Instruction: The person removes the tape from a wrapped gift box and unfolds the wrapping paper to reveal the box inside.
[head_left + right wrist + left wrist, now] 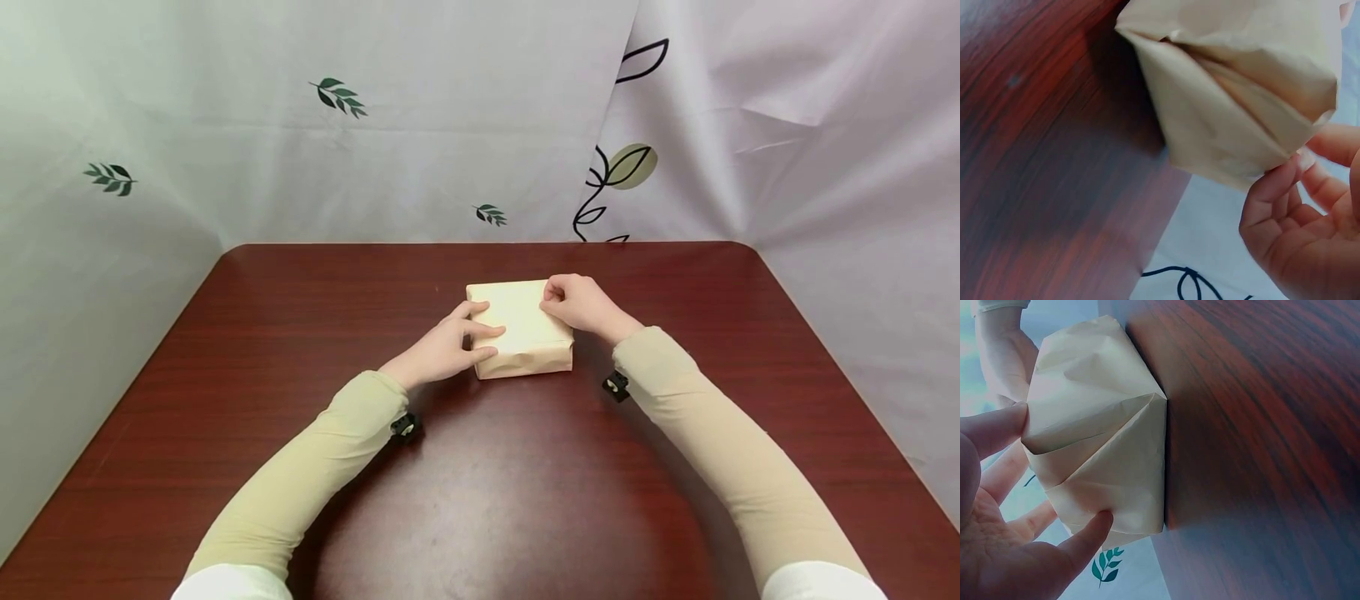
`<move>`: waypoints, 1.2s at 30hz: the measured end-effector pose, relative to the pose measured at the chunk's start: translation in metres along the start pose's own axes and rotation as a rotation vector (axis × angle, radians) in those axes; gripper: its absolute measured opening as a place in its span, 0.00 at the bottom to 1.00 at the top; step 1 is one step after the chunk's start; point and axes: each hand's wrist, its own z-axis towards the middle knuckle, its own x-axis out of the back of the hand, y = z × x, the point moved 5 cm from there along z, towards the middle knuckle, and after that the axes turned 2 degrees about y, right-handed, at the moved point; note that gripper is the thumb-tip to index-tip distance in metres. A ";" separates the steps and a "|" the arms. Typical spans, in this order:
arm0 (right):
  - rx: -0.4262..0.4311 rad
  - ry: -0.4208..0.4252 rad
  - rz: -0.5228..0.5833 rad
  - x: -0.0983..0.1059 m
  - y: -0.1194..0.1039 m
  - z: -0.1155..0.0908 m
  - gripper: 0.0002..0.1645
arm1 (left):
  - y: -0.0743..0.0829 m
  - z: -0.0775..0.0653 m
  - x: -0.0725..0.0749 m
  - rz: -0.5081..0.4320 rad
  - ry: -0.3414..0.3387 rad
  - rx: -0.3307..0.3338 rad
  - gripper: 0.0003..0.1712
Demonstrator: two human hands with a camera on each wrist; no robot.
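Note:
A box wrapped in cream paper sits toward the far middle of the table. My left hand rests spread against its left part, fingertips on the top and side. In the left wrist view, a fingertip of the left hand touches the folded paper end. At the box's right edge, my right hand has curled fingers and pinches the wrapping paper. The right wrist view shows the thumb and fingers of the right hand at the edge of the layered end flap, whose folds gape slightly.
The dark red wood table has rounded far corners. Behind it hangs a pale curtain with leaf prints, and more cloth runs along both sides. A small black wrist camera is on the left sleeve, another camera on the right.

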 end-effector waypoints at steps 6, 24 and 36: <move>-0.014 0.023 0.037 0.001 0.002 -0.003 0.07 | 0.000 0.000 0.000 -0.002 -0.006 0.012 0.22; -0.204 -0.028 0.770 -0.016 0.031 -0.008 0.05 | 0.000 -0.001 -0.001 -0.006 -0.020 0.011 0.22; -0.210 -0.123 1.243 -0.018 0.042 -0.010 0.18 | 0.000 0.000 -0.001 -0.014 -0.024 0.016 0.22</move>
